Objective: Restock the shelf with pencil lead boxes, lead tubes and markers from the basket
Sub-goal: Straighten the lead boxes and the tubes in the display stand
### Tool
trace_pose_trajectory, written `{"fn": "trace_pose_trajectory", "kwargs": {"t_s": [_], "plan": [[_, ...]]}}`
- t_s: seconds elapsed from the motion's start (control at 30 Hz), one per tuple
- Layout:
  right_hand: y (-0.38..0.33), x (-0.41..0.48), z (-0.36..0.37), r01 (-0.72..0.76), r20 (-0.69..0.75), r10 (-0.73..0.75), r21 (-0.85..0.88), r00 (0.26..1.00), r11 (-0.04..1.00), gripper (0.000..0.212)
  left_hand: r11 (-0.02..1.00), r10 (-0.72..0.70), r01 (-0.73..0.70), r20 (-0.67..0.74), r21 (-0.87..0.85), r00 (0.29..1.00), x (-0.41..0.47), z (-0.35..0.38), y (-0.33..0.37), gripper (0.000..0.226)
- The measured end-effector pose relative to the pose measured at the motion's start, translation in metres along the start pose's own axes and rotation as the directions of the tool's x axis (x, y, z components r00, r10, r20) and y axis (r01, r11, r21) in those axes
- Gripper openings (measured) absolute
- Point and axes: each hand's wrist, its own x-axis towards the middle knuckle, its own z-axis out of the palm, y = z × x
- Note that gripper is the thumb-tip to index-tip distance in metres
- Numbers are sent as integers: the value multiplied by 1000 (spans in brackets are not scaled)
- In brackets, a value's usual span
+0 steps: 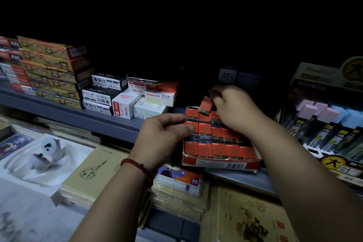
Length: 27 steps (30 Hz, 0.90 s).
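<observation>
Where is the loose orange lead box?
Right of centre in the head view: the right hand pinches the orange lead box, tilted, over the orange tray's back row on the shelf.

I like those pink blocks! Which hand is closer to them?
Right. The right hand pinches a small orange box left of the pink blocks; the left hand grips the orange tray by its left edge, even farther left.

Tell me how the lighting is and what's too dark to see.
Head view: dim; the shelf's back is black, nothing visible. Left hand gripping the orange tray and right hand pinching a lead box are lit; wide-angle bends the shelf edge.
</observation>
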Motion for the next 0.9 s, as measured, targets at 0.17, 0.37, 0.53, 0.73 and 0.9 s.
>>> {"fn": "trace_pose_trajectory", "kwargs": {"t_s": [0.17, 0.37, 0.53, 0.73, 0.9], "plan": [[-3, 1, 1, 23, 50, -23, 7, 999, 1000, 25, 1000, 7, -6, -5, 10, 1000, -1, 0, 0, 30], [-6, -4, 2, 37, 76, -41, 55, 996, 998, 19, 999, 34, -34, 0, 18, 999, 0, 0, 1, 32], [-4, -18, -9, 21, 72, -29, 109, 997, 994, 19, 998, 48, -52, 117, 32, 992, -2, -5, 2, 39], [5, -70, -26, 31, 167, -74, 245, 983, 969, 33, 995, 43, -58, 170, 84, 984, -2, -10, 2, 52], [7, -82, -12, 8, 68, -32, 317, 997, 949, 34, 993, 58, -71, 129, 95, 990, -2, -5, 0, 46]]}}
